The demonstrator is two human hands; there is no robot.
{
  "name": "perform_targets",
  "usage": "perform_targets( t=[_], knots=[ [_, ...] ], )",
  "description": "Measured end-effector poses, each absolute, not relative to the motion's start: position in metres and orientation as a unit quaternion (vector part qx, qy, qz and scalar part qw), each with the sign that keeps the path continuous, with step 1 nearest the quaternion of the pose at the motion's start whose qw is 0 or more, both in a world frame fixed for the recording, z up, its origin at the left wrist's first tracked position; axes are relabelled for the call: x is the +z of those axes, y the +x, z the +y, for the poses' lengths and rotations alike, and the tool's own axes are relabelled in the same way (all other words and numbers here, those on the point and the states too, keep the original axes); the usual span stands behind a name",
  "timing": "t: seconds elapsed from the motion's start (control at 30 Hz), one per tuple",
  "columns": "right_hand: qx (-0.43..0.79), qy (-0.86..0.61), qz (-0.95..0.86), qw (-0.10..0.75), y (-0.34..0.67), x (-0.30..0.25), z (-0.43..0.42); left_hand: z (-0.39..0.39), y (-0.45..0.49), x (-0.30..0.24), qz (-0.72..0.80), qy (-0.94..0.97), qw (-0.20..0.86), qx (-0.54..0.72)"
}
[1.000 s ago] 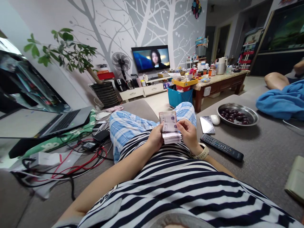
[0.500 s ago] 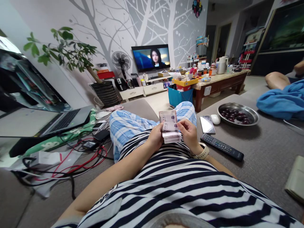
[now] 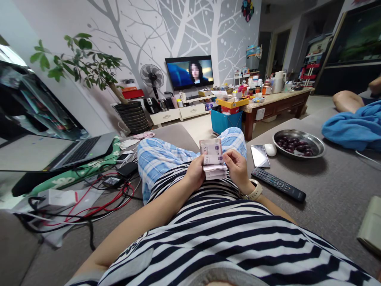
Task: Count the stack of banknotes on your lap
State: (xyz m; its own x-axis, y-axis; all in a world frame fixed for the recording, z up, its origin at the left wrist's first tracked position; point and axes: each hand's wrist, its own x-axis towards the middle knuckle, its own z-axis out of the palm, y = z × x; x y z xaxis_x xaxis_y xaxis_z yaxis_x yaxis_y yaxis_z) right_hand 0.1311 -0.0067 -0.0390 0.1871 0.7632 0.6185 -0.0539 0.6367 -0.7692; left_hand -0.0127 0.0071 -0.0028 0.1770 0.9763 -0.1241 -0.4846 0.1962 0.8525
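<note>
A stack of pinkish banknotes (image 3: 212,159) stands in front of my striped shirt, above my lap. My left hand (image 3: 195,174) is closed around the stack's left side and bottom. My right hand (image 3: 236,167), with a pale watch at the wrist, pinches the right edge of the top notes, which are folded toward me. My knee in blue plaid trousers rises just behind the notes.
On the grey sofa to my right lie a phone (image 3: 259,155), a white mouse (image 3: 270,149), a black remote (image 3: 278,184) and a steel bowl of dark fruit (image 3: 297,143). A laptop (image 3: 80,151) and tangled cables (image 3: 89,198) lie at left. Another person's knee (image 3: 345,101) shows by a blue blanket.
My hands and the banknotes stay in the same place; the right fingers shift slightly on the top notes. The picture on the television changes.
</note>
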Motion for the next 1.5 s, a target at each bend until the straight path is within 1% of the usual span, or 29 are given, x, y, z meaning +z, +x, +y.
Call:
perform_targets(
  t=[0.4,0.53,0.67,0.93,1.23,1.5],
  knots=[
    [0.314,-0.275,-0.579,0.7,0.131,-0.039,-0.007,0.006,-0.01,-0.003,0.361,0.339,0.675,0.548],
    [0.317,-0.306,-0.55,0.709,0.132,-0.041,-0.003,0.004,-0.012,-0.002,0.364,0.359,0.666,0.543],
    [0.313,-0.346,-0.54,0.701,0.132,-0.041,0.001,0.006,-0.014,-0.006,0.366,0.38,0.66,0.534],
    [0.301,-0.367,-0.55,0.688,0.132,-0.041,0.001,0.014,-0.013,-0.016,0.352,0.377,0.662,0.544],
    [0.29,-0.344,-0.558,0.697,0.131,-0.04,-0.002,0.01,-0.011,-0.009,0.36,0.342,0.666,0.556],
    [0.276,-0.33,-0.579,0.692,0.13,-0.04,-0.005,0.012,-0.013,-0.013,0.353,0.362,0.666,0.549]
  ],
)
